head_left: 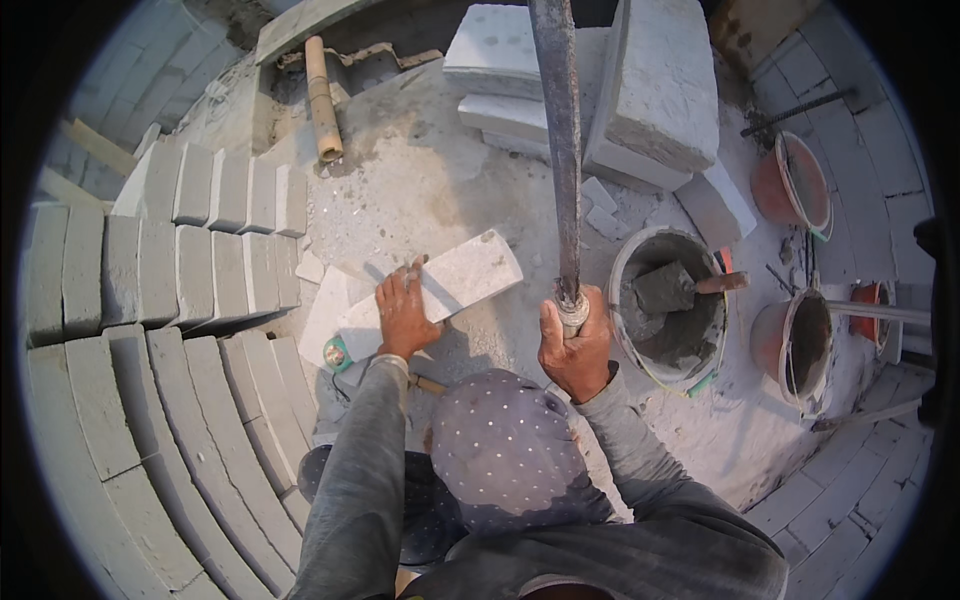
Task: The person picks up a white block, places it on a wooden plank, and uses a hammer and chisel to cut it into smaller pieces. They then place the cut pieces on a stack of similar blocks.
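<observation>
My left hand (406,311) grips a pale aerated concrete block (480,271) that lies aslant on the dusty floor, fingers spread across its upper face. Under that block's left end sits another pale block piece (319,315), with a green tape measure (337,354) beside my left wrist. My right hand (576,349) is closed round the handle of a long, machete-like metal blade (559,150). The blade points away from me and looks raised towards the camera. Just right of this hand stands a bucket (619,300) of grey mortar, a trowel (667,289) resting in it.
Stacked blocks (187,277) line the left side. Larger blocks (660,90) stand at the back right, with broken pieces (604,217) near them. Reddish buckets (772,187) line the right wall (855,210). A bamboo length (322,97) lies at the back.
</observation>
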A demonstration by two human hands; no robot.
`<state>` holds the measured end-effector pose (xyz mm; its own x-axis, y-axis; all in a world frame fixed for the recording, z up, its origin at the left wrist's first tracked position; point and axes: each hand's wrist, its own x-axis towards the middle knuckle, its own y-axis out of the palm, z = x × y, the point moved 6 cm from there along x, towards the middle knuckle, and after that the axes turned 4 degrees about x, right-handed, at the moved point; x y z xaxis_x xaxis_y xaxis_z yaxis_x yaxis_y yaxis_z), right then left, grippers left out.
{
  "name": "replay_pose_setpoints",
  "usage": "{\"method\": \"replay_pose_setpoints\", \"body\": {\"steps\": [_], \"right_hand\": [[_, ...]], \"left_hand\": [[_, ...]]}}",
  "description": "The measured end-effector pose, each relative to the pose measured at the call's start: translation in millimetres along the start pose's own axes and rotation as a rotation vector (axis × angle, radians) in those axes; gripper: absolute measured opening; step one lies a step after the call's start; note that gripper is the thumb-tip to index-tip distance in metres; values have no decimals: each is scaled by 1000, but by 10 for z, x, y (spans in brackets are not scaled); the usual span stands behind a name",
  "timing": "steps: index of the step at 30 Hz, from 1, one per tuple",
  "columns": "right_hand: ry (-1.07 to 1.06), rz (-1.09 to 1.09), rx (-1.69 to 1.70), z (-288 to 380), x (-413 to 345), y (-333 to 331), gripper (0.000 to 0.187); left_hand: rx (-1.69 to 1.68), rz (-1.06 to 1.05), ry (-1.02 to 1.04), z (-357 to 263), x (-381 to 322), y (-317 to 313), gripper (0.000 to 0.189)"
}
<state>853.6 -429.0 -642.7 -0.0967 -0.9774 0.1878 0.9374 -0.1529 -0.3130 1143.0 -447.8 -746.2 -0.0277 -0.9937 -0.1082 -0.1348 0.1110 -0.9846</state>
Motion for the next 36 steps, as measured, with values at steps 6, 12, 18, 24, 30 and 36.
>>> {"method": "replay_pose_setpoints", "body": {"steps": [6, 12, 18, 24, 30, 36], "right_hand": [[246, 295, -323, -435, -129, 354, 33], [54, -25, 69, -51, 64, -94, 33], [371, 388, -299, -637, -193, 377, 33], [155, 126, 173, -225, 161, -33, 35], [438, 447, -208, -701, -179, 304, 43], [242, 281, -15, -604, 16, 105, 43]], "left_hand": [[-18, -89, 19, -27, 33, -93, 122], [-51, -38, 13, -14, -10, -40, 120], [-22, -52, 15, -62, -3, -117, 121], [-30, -54, 27, -41, -11, -59, 124], [-19, -23, -2, -35, -5, -49, 125], [18, 23, -15, 18, -9, 35, 128]]}}
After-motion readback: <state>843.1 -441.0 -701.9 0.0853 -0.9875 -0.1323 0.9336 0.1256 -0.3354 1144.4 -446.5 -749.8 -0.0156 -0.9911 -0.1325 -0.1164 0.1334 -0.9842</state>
